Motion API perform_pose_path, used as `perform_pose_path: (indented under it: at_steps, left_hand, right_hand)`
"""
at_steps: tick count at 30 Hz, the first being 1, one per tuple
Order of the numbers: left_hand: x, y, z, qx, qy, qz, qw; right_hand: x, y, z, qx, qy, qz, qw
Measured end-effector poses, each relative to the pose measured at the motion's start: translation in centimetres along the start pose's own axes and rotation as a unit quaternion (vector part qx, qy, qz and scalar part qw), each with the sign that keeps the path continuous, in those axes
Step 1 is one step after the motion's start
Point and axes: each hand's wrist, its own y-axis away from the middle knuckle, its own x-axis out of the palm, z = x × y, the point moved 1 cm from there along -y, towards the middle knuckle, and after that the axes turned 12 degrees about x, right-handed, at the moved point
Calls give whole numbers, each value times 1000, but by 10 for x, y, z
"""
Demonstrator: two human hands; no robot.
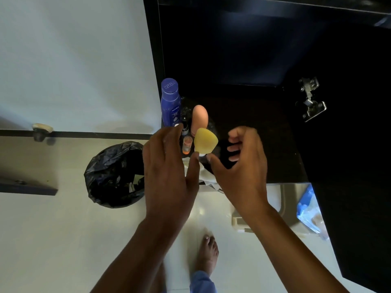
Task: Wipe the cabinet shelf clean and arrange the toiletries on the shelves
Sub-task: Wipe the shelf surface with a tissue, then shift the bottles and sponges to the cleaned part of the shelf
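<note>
The dark cabinet shelf point(264, 134) was seen open, a metal hinge point(311, 99) fixed on its right wall. A bin lined with a black bag point(115, 174) stood on the floor to its left. Both hands were raised before the shelf edge: the left hand point(169, 166) with fingers straight, the right hand point(241, 163) with fingers loosely curled. A yellow bottle point(205, 141) was held between the two thumb tips, but a firm grasp could not be told. Behind it, at the shelf's left front, stood a blue Nivea bottle point(170, 102), a peach roll-on point(200, 118) and a small orange bottle point(187, 144). A white cloth point(206, 175) lay at the shelf edge.

Tall blue Nivea plastic bottle point(170, 102) at dark cabinet shelf point(264, 144) left edge; peach rounded bottle point(200, 117) just right of it, small orange-capped bottle point(187, 144) in front. Black-bagged round bin point(115, 174) on floor, left, below.
</note>
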Motion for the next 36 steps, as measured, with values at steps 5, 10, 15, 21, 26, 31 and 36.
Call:
perform_pose_path:
  at_steps: [5, 10, 15, 21, 26, 31, 36]
  left_hand:
    - [9, -18, 3, 15, -4, 17, 1000]
    - [14, -19, 6, 8, -2, 18, 1000]
    - [16, -19, 6, 8, 10, 9, 1000]
    - [8, -23, -1, 8, 23, 5, 1000]
    - [6, -29, -34, 50, 51, 10, 997]
    - [31, -57, -66, 83, 70, 16, 994]
    - [68, -108, -92, 99, 25, -19, 995]
  right_hand:
    - [20, -18, -5, 23, -17, 88, 996]
    - [33, -19, -4, -34, -50, 66, 996]
    - [36, -20, -6, -45, -54, 45, 997]
    - [30, -21, -9, -39, -47, 18, 998]
    - [9, -35, -14, 2, -55, -23, 998]
    - [-15, -69, -26, 45, -96, -29, 994]
    - [-31, -118, -42, 87, -71, -90, 990]
